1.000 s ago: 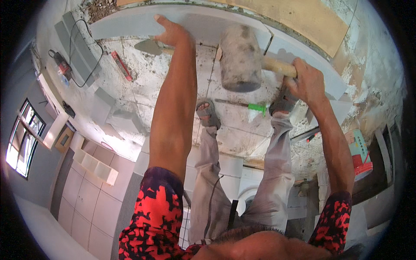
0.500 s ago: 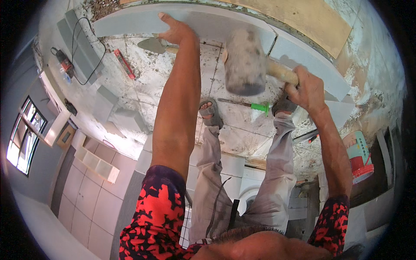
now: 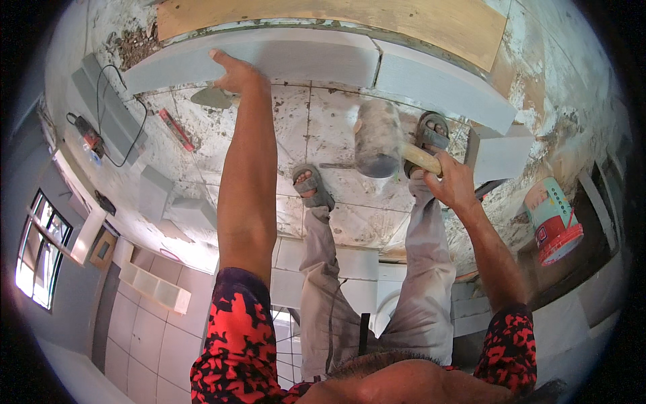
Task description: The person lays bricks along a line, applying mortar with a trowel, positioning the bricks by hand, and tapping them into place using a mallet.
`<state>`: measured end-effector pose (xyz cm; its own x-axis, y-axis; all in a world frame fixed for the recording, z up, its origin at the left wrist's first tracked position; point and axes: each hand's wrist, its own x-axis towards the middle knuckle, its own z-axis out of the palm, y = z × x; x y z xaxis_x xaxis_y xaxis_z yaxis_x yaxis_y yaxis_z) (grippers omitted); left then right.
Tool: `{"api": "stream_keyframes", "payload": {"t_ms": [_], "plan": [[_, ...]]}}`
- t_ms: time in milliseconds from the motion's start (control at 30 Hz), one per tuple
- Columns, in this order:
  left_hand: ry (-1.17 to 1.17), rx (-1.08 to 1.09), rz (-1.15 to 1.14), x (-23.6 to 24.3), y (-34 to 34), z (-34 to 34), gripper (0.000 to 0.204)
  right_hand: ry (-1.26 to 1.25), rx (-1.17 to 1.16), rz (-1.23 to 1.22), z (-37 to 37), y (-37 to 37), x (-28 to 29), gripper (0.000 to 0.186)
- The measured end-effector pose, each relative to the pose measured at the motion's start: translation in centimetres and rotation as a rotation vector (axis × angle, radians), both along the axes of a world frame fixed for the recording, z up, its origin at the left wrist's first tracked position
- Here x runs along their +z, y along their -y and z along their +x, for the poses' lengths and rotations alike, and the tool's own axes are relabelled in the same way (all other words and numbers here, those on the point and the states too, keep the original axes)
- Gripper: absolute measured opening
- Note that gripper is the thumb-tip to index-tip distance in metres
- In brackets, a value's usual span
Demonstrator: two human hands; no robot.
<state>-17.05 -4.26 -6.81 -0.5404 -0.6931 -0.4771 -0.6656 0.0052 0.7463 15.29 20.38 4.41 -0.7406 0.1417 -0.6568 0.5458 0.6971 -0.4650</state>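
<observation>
My left hand [image 3: 239,73] rests on the long pale grey block [image 3: 303,55], thumb spread toward its upper edge; the other fingers are partly hidden. A second grey block [image 3: 437,81] adjoins it on the right, with a narrow joint between them. My right hand [image 3: 451,180] is closed around the wooden handle of a mallet [image 3: 377,138]. Its thick, dirty, blurred head hangs over the tiles, apart from the blocks. Beside my left wrist lies a trowel [image 3: 211,98], its handle mostly behind the arm.
A red level [image 3: 176,130] lies on the dusty tiles [image 3: 330,121]. Left of it are a corded power tool [image 3: 87,132] and grey block pieces [image 3: 193,210]. Another block [image 3: 499,151] and a tipped bucket [image 3: 553,215] are at right. A tan board [image 3: 336,17] lies beyond the blocks.
The mallet has come down toward me, away from the blocks. My left hand stays on the long block. The view has shifted, and my right foot is now farther forward.
</observation>
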Motion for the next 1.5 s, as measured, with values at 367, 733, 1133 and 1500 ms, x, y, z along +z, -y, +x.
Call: {"api": "stream_keyframes", "payload": {"t_ms": [367,733,1133,1500], "plan": [[-0.106,-0.274,0.792,-1.3,-2.6,9.6,0.080,-0.127,-0.017,0.028,-1.6,-1.9,0.1,0.027],[-0.293,-0.414,1.221,-0.7,-6.8,14.4,0.044,-0.212,0.102,0.081,-8.8,-1.5,-0.9,0.031],[-0.215,-0.373,0.704,-3.1,-6.9,16.3,0.047,-0.306,0.217,-0.011,-16.9,2.8,0.0,0.032],[-0.219,-0.330,0.708,-0.4,-8.4,14.3,0.049,-0.428,0.410,0.015,-25.5,8.4,-2.2,0.032]]}}
